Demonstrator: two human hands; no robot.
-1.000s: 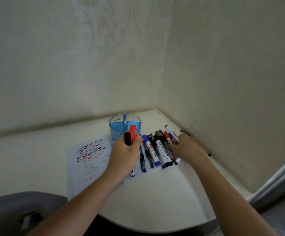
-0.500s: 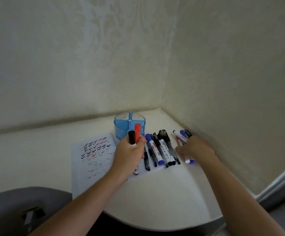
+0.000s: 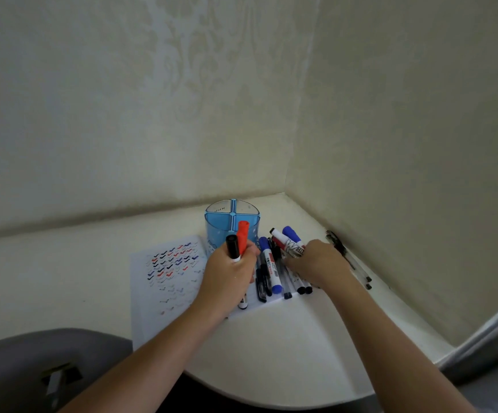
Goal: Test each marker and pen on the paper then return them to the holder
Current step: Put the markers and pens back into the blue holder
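Nearest me, the curved table edge (image 3: 271,368) leaves bare top behind both wrists, so I judge there is room to draw back.

The left hand (image 3: 229,275) is fisted round a black-capped marker (image 3: 232,247) and a red marker (image 3: 243,236), their caps standing up past the knuckles. I read this as collecting tested ones for one drop.

The paper (image 3: 164,281), covered in tick marks, lies left of those fingers and runs under them. Between the two sets of fingers a row of markers and pens (image 3: 271,269) lies loose on the sheet.

The right hand (image 3: 316,263) has its fingers curled over a bundle of whiteboard markers (image 3: 293,247), caps pointing out beyond the fingertips.

Just beyond the left fingers stands the blue holder (image 3: 221,225). It has four compartments, and nothing shows above its rim.

Right of the right fingers, clear pens (image 3: 347,257) lie against the wall (image 3: 390,174). Clearance there is tight.
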